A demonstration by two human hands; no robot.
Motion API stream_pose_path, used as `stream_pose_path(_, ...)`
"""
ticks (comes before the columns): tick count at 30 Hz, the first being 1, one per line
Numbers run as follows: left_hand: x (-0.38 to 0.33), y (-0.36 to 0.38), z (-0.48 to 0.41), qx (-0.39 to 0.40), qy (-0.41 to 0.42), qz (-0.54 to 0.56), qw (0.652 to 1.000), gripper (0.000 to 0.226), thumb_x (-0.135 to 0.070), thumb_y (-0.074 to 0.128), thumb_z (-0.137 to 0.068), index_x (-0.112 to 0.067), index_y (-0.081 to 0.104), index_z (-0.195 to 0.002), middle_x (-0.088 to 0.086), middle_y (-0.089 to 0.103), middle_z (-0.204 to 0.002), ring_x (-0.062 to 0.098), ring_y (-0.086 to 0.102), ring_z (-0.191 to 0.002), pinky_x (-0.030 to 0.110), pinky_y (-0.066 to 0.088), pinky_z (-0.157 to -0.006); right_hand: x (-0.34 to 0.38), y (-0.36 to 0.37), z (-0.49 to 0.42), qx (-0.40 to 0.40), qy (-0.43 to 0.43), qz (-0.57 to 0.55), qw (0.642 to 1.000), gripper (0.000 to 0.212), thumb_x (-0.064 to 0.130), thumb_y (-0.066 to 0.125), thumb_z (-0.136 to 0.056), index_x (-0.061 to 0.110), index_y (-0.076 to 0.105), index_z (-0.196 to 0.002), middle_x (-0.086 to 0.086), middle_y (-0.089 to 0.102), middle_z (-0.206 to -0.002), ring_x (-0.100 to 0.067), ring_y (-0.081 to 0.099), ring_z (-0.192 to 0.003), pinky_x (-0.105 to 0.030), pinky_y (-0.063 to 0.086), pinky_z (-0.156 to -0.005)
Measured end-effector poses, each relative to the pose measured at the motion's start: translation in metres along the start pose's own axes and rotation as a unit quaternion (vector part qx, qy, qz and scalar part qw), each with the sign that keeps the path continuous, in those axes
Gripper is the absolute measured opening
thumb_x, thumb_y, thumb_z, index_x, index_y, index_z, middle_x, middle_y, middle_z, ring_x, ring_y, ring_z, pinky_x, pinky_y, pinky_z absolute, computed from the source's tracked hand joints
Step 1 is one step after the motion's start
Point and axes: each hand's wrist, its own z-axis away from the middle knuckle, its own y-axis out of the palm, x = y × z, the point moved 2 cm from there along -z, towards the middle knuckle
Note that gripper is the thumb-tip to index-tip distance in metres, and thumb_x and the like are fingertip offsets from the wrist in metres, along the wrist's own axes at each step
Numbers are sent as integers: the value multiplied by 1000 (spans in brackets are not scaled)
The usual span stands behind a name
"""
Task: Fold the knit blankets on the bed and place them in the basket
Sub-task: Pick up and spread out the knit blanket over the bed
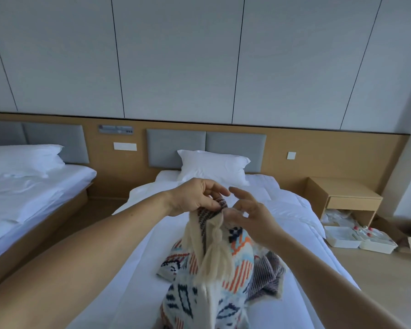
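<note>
Head view: the left hand is raised over the middle of the bed and pinches the top edge of a knit blanket with curled fingers. The blanket is cream, patterned in orange, navy and pale blue, with cream tassels. The right hand is just beside the left with its fingers spread and loose, its thumb side touching the same edge. The blanket hangs bunched from the hands, and its lower part lies crumpled on the white-sheeted single bed at the near end. A white pillow leans against the grey padded headboard at the far end. A second white bed stands to the left. A light wooden bedside table stands to the right, with white plastic trays on the floor near it.
</note>
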Motion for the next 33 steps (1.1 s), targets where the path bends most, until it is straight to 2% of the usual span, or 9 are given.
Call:
stream_pose_path(2,-4,-1,5,34,5,15,999,38,6,66,-84,-13,65,-118,4,70,-96,8,65,-85,21,49,-84,-1,5,1,11,30,-111,993,15,39,72,-77,25,70,-71,13,69,-103,2,63,-88,-23,46,-83)
stream_pose_path(5,-6,-8,12,65,-15,-24,997,39,3,65,-87,-15,61,-121,0,70,-94,8,66,-84,21,50,-83,0,12,2,3,37,-145,989,24,32,71,-79,10,63,-72,2,60,-66,-8,53,-63,-22,44,-64)
stream_pose_path(10,6,-17,26,97,-124,-89,983,21,-15,69,-88,-8,66,-108,6,70,-92,17,65,-76,23,52,-61,-5,9,-7,-69,46,-120,989,28,22,69,-89,13,53,-68,4,50,-59,-8,44,-55,-21,38,-52)
stream_pose_path(13,7,-16,29,87,-135,-92,983,12,-17,65,-91,-6,68,-92,4,66,-79,9,59,-60,19,47,-61,-5,12,-11,-68,71,-112,989,32,23,67,-92,14,48,-67,8,46,-53,-11,41,-48,-23,36,-48)
stream_pose_path(16,9,-18,29,44,-133,-20,990,12,-16,57,-96,-8,60,-87,5,64,-71,12,56,-48,24,48,-62,0,9,-11,-85,39,-63,994,16,22,66,-92,13,61,-79,7,62,-70,-7,56,-56,-16,44,-56)
stream_pose_path(18,14,-18,28,14,-135,7,991,13,-18,56,-97,-8,58,-90,10,70,-79,20,65,-59,30,52,-64,5,6,-10,-97,17,-17,995,23,24,67,-91,7,59,-78,6,59,-71,-5,51,-58,-11,39,-54)
stream_pose_path(21,22,-14,25,-2,-122,-23,992,15,-18,55,-98,-8,59,-87,7,70,-77,21,67,-63,34,53,-68,11,9,-10,-76,4,23,997,38,29,69,-89,-1,50,-74,-1,47,-63,-8,40,-56,-19,34,-51)
stream_pose_path(27,13,3,25,7,-115,-1,993,19,-15,53,-98,-9,61,-82,5,64,-69,15,60,-56,23,49,-56,17,22,-12,-65,23,59,996,40,33,69,-88,15,41,-65,5,41,-58,-10,39,-55,-18,32,-49)
stream_pose_path(33,11,4,32,22,-130,24,991,30,-27,54,-76,-2,59,-92,17,55,-86,28,52,-76,35,45,-69,14,30,-11,-74,38,32,996,42,32,71,-85,15,38,-65,-1,41,-63,-13,39,-59,-27,34,-56)
